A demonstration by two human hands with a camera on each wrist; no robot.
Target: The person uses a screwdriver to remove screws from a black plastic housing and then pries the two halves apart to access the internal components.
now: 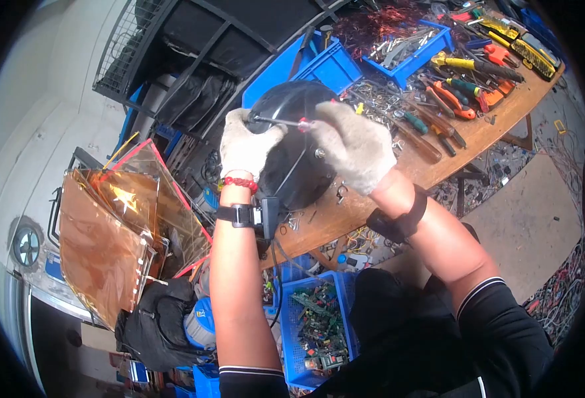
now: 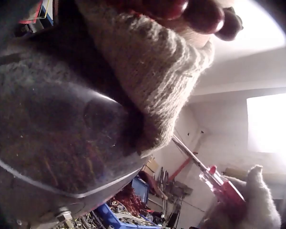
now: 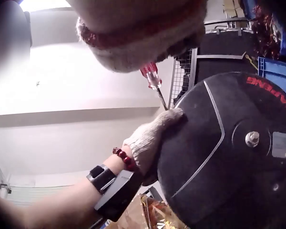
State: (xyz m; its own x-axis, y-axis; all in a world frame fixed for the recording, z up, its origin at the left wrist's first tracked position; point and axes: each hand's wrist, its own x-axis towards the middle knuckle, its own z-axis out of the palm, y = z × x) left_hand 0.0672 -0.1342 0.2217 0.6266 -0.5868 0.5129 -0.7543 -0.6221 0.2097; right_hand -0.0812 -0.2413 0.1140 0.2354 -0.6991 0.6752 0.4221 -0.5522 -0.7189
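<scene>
A black round housing (image 1: 299, 176) stands tilted on the wooden table, with red lettering and a bolt (image 3: 251, 139) at the middle of its face. My gloved left hand (image 1: 250, 144) grips its rim. In my gloved right hand (image 1: 357, 146) is a screwdriver (image 1: 279, 122) with a clear and red handle. Its shaft points toward the left hand, and the tip lies at the housing's rim, partly hidden by the left glove in the left wrist view. The right fingers wrap the screwdriver's handle (image 2: 221, 186).
Pliers (image 1: 455, 103), screwdrivers and other hand tools lie along the right of the wooden table (image 1: 432, 171). Behind the housing are blue bins (image 1: 332, 66), one with metal parts. Below the table, a blue basket (image 1: 289, 345) holds circuit boards. Brown sheets (image 1: 100, 239) stand at the left.
</scene>
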